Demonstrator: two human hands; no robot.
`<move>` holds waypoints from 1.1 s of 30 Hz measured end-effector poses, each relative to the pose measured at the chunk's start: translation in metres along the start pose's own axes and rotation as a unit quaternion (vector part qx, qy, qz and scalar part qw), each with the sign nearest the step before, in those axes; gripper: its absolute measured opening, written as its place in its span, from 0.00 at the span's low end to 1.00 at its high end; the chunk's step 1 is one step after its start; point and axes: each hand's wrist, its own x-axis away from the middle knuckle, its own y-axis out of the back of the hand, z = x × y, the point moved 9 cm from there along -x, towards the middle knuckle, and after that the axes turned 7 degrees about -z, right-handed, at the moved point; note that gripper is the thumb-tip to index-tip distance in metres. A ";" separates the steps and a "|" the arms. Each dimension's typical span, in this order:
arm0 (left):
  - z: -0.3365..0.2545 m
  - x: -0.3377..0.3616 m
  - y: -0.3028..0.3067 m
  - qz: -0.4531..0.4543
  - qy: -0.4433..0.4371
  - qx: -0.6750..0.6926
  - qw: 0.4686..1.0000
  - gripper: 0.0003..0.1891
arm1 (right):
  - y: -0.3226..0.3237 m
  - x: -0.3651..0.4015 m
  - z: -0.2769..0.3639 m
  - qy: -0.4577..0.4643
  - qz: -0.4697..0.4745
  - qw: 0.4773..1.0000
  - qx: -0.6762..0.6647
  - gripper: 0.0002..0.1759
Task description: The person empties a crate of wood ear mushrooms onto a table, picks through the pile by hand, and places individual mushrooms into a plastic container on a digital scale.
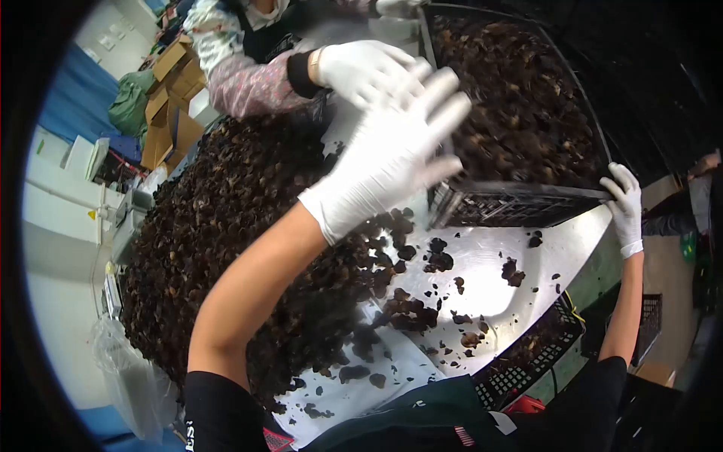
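My left hand (392,147), in a white glove, is raised with its fingers spread and blurred, close to the left side of a black crate (520,197). Nothing shows in it. Dark, curled pieces that look like dried fungus (520,98) fill the crate. At the crate's near right corner, my right hand (625,203), also gloved, has its fingers hooked on the rim. A large heap of the same dark pieces (218,203) lies to the left and partly under my left arm. Loose bits are scattered on the shiny metal table (489,260).
Across the table, a co-worker's gloved hand (361,71) is right behind my left hand. A second black crate (531,354) stands low by the table's near edge. Cardboard boxes (169,113) and a plastic bag (128,377) are at the left.
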 end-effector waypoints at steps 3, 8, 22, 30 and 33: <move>-0.043 0.016 -0.058 0.112 -0.043 0.070 0.990 0.37 | 0.038 0.029 -0.058 -0.221 -0.035 0.975 -0.009 0.42; -0.086 0.006 -0.081 0.019 0.027 0.144 0.989 0.40 | 0.006 0.109 -0.176 -0.400 -0.124 0.875 -0.244 0.37; -0.130 -0.026 -0.149 0.086 0.003 0.058 0.995 0.05 | -0.077 0.085 -0.183 -0.583 -0.283 0.608 -0.459 0.16; -0.118 -0.003 -0.125 0.045 0.029 0.118 0.992 0.04 | -0.044 0.056 -0.154 -0.577 -0.290 0.649 -0.402 0.16; -0.110 0.017 -0.111 0.018 0.023 0.102 0.994 0.03 | -0.021 0.035 -0.123 -0.537 -0.302 0.678 -0.402 0.15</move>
